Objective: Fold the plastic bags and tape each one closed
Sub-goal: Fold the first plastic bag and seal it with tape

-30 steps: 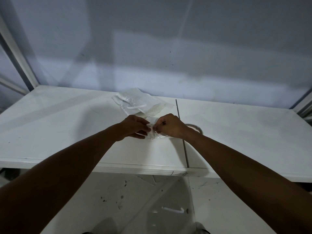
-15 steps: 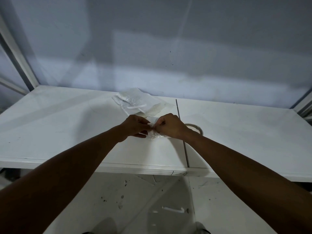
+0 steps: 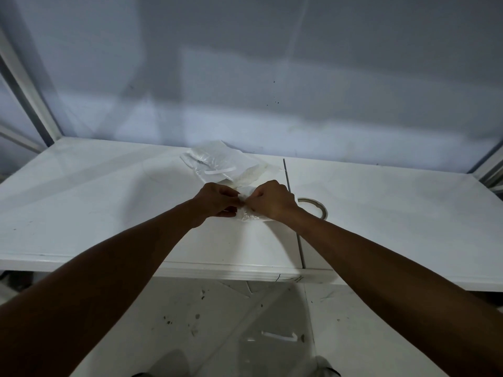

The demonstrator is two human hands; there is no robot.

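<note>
Both hands are closed in a pinch on the same small thing: the left hand [image 3: 217, 201] and the right hand [image 3: 272, 200] meet knuckle to knuckle over a folded bag [image 3: 249, 215], fingers curled onto its top, with crumpled clear plastic showing just below them. It sits about midway between the far and near edges of the bench [image 3: 109, 200], just left of the seam [image 3: 295, 227] that splits the top. I cannot tell whether a piece of tape is already between the fingertips, since plastic and tape would both be pale and the light is poor. I judge this to be the closing step on this bag, and my main worry is the fold springing open. Thin plastic is slippery and wants to unroll, so if either pinch loosens to fetch tape, the bundle could relax. The tape roll [image 3: 317, 206] lies just beside the right wrist, partly hidden by it, so a careless reach back could knock it across the seam. Tape might also cling to a fingertip or to itself instead of the bag. Toward the far edge the pile of bags [image 3: 226, 159] lies loose with a white strip [image 3: 220, 171] across it. It lies so near the hands that stray tape could catch a neighbouring bag and drag it along.
</note>
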